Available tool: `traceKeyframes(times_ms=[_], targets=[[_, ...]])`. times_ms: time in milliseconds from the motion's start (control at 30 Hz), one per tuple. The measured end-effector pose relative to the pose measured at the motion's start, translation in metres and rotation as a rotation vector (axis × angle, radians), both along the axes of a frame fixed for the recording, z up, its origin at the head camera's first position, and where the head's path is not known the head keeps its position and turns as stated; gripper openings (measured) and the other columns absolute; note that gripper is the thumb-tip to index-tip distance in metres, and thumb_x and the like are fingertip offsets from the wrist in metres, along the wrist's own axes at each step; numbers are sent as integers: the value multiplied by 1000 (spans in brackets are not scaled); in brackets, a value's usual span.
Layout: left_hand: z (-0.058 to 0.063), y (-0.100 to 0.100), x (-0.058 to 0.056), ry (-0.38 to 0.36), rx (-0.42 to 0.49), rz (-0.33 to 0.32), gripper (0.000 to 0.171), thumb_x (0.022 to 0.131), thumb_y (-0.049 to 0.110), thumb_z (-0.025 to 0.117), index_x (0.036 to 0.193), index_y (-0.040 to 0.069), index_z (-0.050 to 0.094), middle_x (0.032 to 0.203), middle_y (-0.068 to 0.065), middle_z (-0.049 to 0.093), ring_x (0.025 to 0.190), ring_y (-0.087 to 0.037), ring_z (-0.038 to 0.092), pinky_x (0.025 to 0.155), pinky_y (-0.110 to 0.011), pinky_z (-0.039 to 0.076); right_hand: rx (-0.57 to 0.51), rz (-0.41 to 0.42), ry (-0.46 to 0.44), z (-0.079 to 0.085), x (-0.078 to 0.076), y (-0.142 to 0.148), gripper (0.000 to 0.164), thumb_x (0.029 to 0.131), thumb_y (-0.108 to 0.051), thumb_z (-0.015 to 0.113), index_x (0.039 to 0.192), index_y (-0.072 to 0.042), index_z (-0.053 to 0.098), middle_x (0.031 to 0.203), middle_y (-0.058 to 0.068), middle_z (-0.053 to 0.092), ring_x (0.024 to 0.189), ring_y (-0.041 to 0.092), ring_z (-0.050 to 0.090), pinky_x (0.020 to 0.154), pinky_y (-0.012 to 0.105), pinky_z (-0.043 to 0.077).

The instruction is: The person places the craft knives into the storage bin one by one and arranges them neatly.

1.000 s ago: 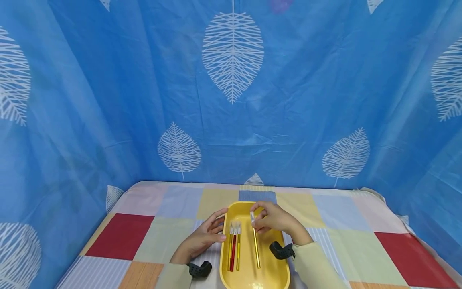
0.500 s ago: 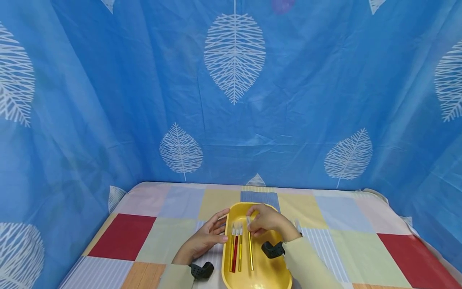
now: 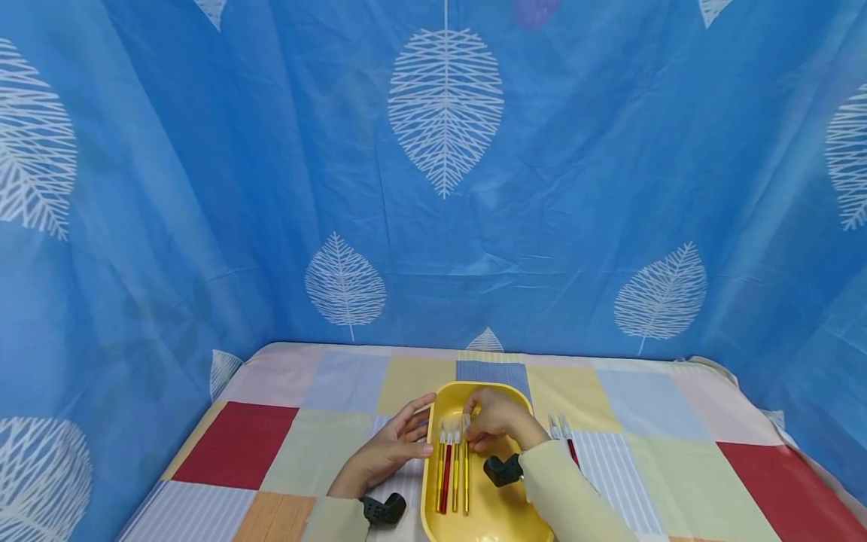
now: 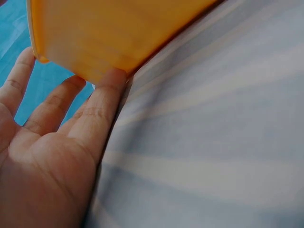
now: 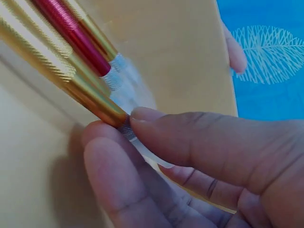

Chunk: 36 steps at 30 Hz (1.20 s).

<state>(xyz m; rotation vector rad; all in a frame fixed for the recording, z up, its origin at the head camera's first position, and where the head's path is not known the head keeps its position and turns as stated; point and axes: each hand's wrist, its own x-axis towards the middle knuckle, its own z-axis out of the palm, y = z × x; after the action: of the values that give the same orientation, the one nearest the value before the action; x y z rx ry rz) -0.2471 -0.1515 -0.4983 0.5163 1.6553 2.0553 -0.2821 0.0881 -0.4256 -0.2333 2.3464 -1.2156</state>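
Toward nine o'clock, compared with a second ago, the gold tool point(image 3: 466, 485) pinched in the right hand point(image 3: 500, 421) has moved across the yellow tray point(image 3: 504, 519), and it now sits just beside the row of three tools point(image 3: 444, 482). Blue curtain point(image 3: 433, 271) with white leaf prints fills everything beyond twelve o'clock, running out of sight at both sides. Patchwork cloth point(image 3: 325, 433) covers the surface below. On it rests the tray, its six o'clock end cut off from the head view. I see the left hand at the tray's nine o'clock, its extended fingers touching the outer wall, clenching nothing. Just past twelve o'clock, the right hand holds the gold tool between thumb and fingertips at the collar, its handle running from the grip toward six o'clock. A black wrist device point(image 3: 503, 470) and pale sleeve point(image 3: 572, 497) hide part of the tray around three to four o'clock. Beyond the rim, near two o'clock, two loose tools point(image 3: 567, 434) lie partly behind that sleeve. Inside, the row shows gold, red, gold; its pale tips blur close up. The held tool's own tip is partly hidden behind the thumb, and I cannot tell whether its handle touches the tray floor.
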Motion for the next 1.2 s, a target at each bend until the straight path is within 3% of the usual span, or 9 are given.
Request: traceKeyframes(times_ms=[467,833,1000,1200], targets=[[2,7,1,-38,4,31,90,100,6,72,173,6,19,176,-25,24,160,-42,33,121,-44,44,-11,-49,7,-8,0,-1,25,87,14,81,99,2,62,77,14,66,52,14,63,57,29,62],[0,1,2,-13,3,9,89,102,7,71,173,5,17,176,-27,21,160,-44,30,122,-45,43,13,-27,30,0,7,0,25,95,5,76,117,7,64,72,14,70,59,20,71,59,33,63],[0,0,2,-15,-5,13,92,101,9,74,173,5,17,177,-26,21,161,-44,29,121,-44,44,34,-2,103,6,10,5,28,98,-2,76,123,7,65,78,11,71,58,19,69,58,32,60],[1,-1,1,3,-29,14,93,101,12,75,174,6,17,177,-25,21,161,-43,30,122,-47,42,-64,3,153,15,16,20,35,99,-4,76,130,9,66,82,12,70,70,27,74,68,41,66]])
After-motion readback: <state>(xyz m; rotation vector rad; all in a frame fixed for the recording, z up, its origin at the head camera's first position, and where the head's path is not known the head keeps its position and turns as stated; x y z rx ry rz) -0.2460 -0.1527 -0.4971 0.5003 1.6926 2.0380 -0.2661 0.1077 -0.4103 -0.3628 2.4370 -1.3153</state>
